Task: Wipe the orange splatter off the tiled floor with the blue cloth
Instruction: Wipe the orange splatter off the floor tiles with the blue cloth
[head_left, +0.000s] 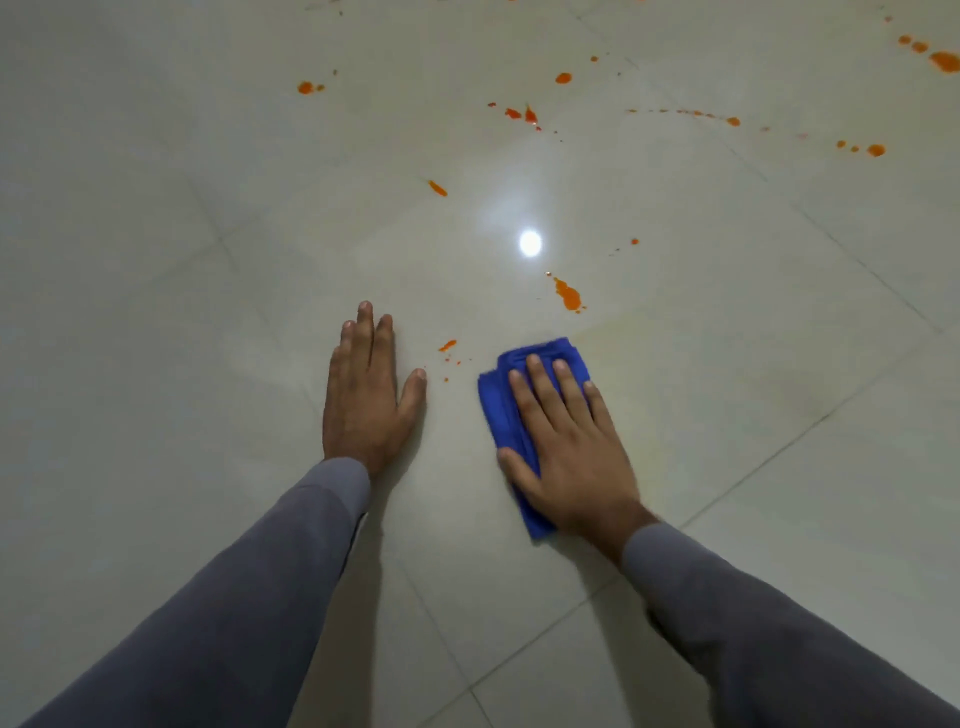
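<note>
Pressing my right hand (566, 447), fingers spread flat, onto the folded blue cloth (511, 421) on the tiled floor (208, 260), left hand (366, 395) open and braced beside it, I should keep firm, even weight while pushing toward the nearest orange splatter (568, 295), just ahead.

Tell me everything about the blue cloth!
The blue cloth is bright blue and soft-looking, like a small towel, folded into a thick pad. It lies flat on the pale, shiny tiled floor. The right hand presses down on it, palm flat, fingers spread. Orange splatter sits just beyond it.
</note>
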